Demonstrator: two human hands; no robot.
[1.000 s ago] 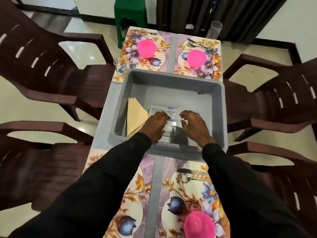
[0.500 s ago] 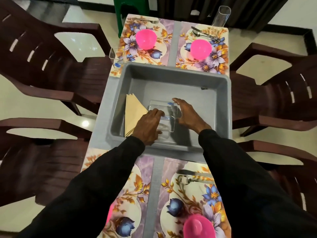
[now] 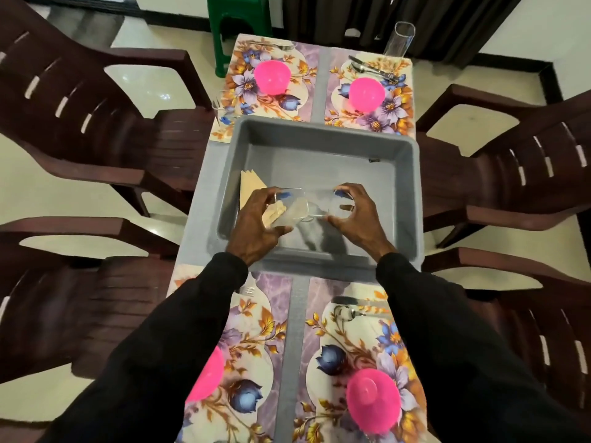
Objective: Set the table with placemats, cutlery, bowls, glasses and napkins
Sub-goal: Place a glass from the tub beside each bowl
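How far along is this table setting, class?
Done: four placemats carry pink bowls; cutlery lies on some, and a tall glass stands far right. In hand: the left hand and right hand each hold one of two glasses over the tub. Left: placing those, then the napkins.

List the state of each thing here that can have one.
Left hand: grips the left glass.
Right hand: grips the right glass.
Grey bin: open-topped, both glasses held over it, napkins inside at its left.
Near-right pink bowl: upside down on its placemat.
Far-right glass: standing upright.
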